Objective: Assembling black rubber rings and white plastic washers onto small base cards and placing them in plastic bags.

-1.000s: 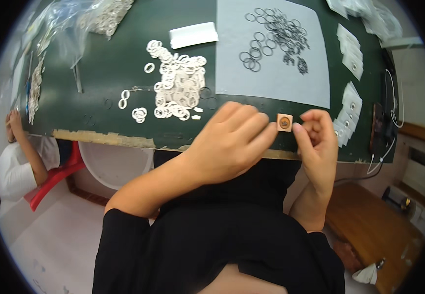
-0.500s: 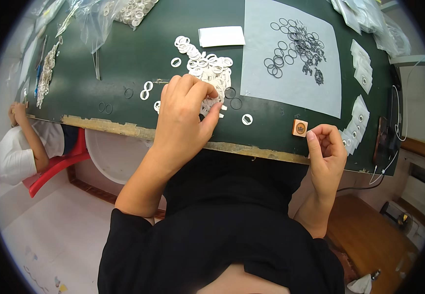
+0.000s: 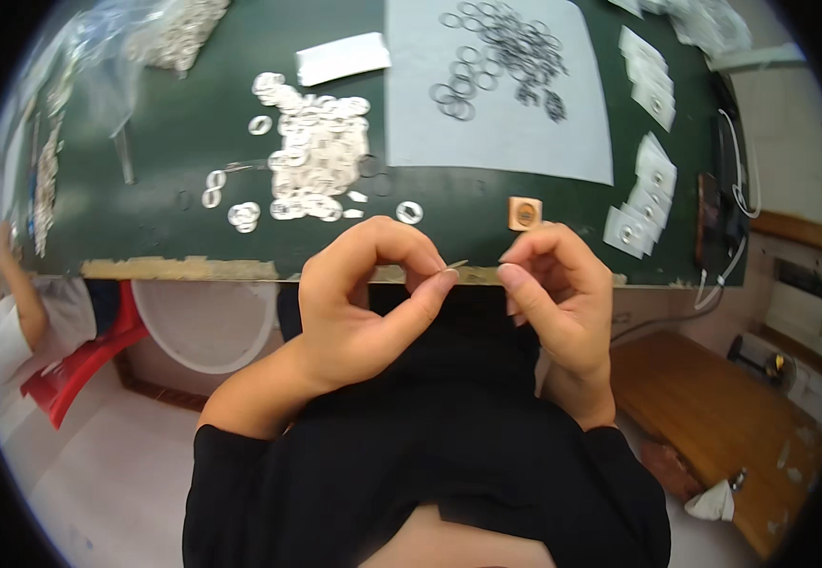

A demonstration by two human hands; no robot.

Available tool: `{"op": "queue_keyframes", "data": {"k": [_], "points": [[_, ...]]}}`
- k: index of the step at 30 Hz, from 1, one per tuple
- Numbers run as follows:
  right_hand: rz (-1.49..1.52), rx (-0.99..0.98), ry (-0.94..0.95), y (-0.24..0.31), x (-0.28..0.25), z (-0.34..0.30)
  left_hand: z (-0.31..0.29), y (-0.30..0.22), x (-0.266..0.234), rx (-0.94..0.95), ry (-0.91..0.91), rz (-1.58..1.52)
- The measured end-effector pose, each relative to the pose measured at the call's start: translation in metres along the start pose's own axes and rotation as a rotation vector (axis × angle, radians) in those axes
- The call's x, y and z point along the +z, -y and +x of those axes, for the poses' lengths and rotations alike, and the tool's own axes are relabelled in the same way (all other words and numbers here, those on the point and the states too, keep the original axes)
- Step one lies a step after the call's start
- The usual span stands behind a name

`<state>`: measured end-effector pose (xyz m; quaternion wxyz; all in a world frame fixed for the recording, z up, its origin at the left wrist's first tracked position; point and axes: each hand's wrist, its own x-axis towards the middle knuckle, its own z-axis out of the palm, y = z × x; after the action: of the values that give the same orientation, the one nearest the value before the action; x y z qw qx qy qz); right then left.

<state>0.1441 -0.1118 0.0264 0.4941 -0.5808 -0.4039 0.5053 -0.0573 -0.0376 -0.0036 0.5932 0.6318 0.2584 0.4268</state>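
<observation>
My left hand (image 3: 368, 298) is closed in a pinch above the table's front edge. Between its thumb and forefinger a small thin piece (image 3: 459, 264) shows edge-on; its kind cannot be made out. Facing it, my right hand (image 3: 562, 293) has thumb and forefinger drawn together, a short gap from that piece. Whether anything sits in the right fingertips is too small to tell. Just beyond the right hand lies a wooden block with a round dark emblem (image 3: 525, 214). A single white ring (image 3: 409, 212) lies beyond the left hand, right of a heap of white rings (image 3: 321, 151).
Dark rings and small bits (image 3: 515, 47) lie on a grey sheet (image 3: 562, 151). Small white packets (image 3: 646, 194) line the right side near a phone (image 3: 706, 204). A folded white paper (image 3: 343, 59) and tweezers (image 3: 125, 156) lie farther back. Another person (image 3: 27, 312) sits left.
My left hand has left the white ring heap and come toward me and right, now pinching a thin piece. My right hand has moved left from beside the wooden block. The view has shifted.
</observation>
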Motion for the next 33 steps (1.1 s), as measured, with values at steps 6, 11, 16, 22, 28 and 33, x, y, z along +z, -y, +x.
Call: {"op": "queue_keyframes", "data": {"k": [6,11,16,22,28,33], "points": [[0.195,0.062,-0.023,0.006,-0.010,-0.009,0.018,0.001,0.035,-0.500,0.035,-0.566],[0.138,0.037,-0.054,0.003,-0.020,-0.010,0.019,0.007,0.047,-0.487,0.075,-0.550],[0.024,0.052,-0.048,0.006,-0.027,-0.009,0.021,0.008,0.051,-0.463,0.100,-0.454],[-0.099,0.201,-0.115,-0.007,-0.050,0.013,0.043,0.014,0.037,0.308,0.249,0.614],[-0.340,0.127,-0.127,-0.019,-0.043,0.032,0.051,0.037,0.034,0.518,0.284,0.893],[-0.395,0.130,-0.162,-0.021,-0.041,0.031,0.052,0.038,0.033,0.511,0.302,0.872]]}}
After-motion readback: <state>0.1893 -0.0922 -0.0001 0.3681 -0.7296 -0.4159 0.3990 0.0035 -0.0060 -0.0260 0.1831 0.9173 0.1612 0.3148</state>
